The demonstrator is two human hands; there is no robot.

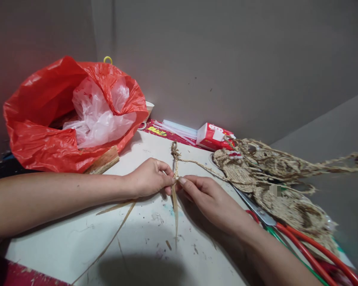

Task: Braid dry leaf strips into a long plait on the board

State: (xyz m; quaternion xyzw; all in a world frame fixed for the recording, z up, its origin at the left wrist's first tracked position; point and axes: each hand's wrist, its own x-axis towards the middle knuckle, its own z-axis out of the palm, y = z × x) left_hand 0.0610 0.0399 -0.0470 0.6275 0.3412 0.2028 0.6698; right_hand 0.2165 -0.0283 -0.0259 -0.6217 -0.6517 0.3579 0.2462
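Note:
A short braided straw cord (pixel 176 165) lies upright in view at the middle of the white table, with a knotted tuft at its far end. My left hand (pixel 153 178) pinches the cord from the left, thumb and fingers closed on it. From the right, my right hand (pixel 204 194) pinches the same spot between thumb and forefinger; its fingertips nearly touch those of the left. Below the fingers a flat straw strip (pixel 175 210) hangs toward me. A thin twisted strand (pixel 201 163) runs from the cord to the right, toward a pile of woven straw pieces (pixel 238 171).
A red plastic bag (pixel 41 147) with clear plastic inside stands at the left. Scissors (pixel 264 215) with red handles lie at the right, by the straw pile. A red tissue pack (pixel 213 137) sits at the back. Loose strips (pixel 116 230) lie on the white table (pixel 47 254).

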